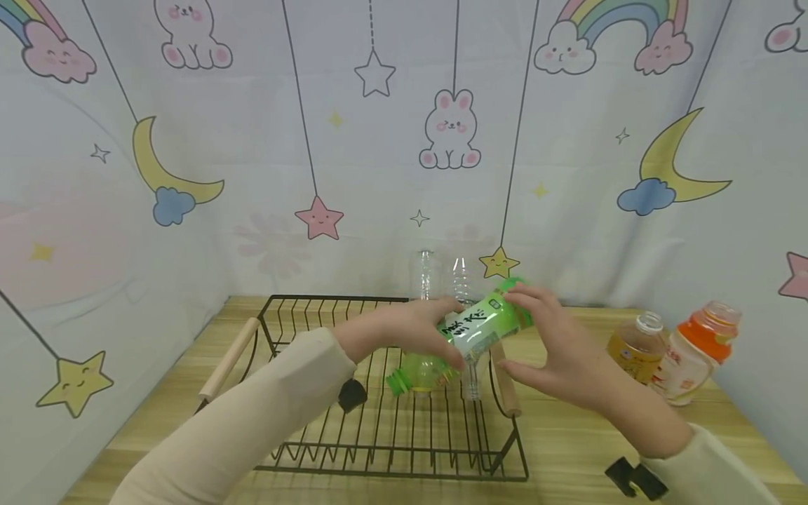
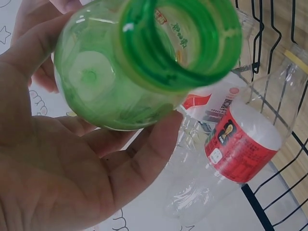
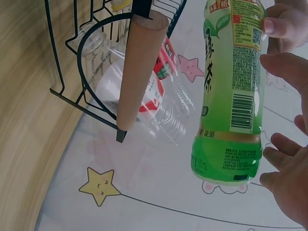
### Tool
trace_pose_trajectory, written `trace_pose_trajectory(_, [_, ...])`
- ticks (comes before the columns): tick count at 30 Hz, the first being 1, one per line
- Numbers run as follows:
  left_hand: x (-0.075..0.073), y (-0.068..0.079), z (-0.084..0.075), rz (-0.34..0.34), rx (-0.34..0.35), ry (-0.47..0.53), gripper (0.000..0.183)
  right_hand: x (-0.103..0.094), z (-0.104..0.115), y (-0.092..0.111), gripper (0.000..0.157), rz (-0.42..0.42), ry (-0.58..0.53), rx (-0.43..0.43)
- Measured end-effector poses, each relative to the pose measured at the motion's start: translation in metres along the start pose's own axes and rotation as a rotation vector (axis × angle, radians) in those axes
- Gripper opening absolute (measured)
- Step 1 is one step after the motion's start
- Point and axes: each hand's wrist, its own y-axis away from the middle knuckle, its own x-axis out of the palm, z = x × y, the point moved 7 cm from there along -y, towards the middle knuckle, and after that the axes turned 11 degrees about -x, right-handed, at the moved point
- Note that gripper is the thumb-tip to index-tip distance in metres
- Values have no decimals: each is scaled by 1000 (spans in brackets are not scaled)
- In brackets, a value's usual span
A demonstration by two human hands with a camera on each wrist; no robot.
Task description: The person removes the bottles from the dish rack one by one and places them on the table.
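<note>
Green-labelled bottle (image 1: 482,326) held tilted above the right half of a black wire rack (image 1: 391,473).
The left hand (image 1: 413,326) is curled round the bottle on the neck side; the uncapped green mouth points down toward the rack's left. The right hand (image 1: 562,351) is spread about the base end, its thumb apart from the wall in the head view; whether its fingertips touch is hard to tell. Two clear bottles (image 1: 425,277) stand within the rack near its far right corner, one bearing a red label (image 2: 243,147). The rack, with wooden handles (image 1: 505,386) at its sides, rests on the bench (image 1: 568,449). Near the bench's right edge stand an amber-labelled bottle (image 1: 636,347) and an orange-collared bottle (image 1: 694,358), side by side.
</note>
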Motion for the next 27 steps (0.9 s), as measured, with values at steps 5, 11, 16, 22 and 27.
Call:
trace_pose_trajectory(5, [4,1,-3,19,-2,-13,87,8,8,-3,81,24,32,-52])
trace_pose_trajectory(11, [7,1,-5,18,28,-34,81,16,14,-4,81,25,78,-119])
trace_pose_trajectory(16, [10,0,-4,50,61,-5,69,22,14,-2,79,30,92,-140])
trace_pose_trajectory(22, [14,-2,-2,96,68,20,65,27,14,0,76,31,115,-172])
trace_pose_trajectory(27, [16,-3,-3,107,54,8,64,30,14,1,76,31,138,-177])
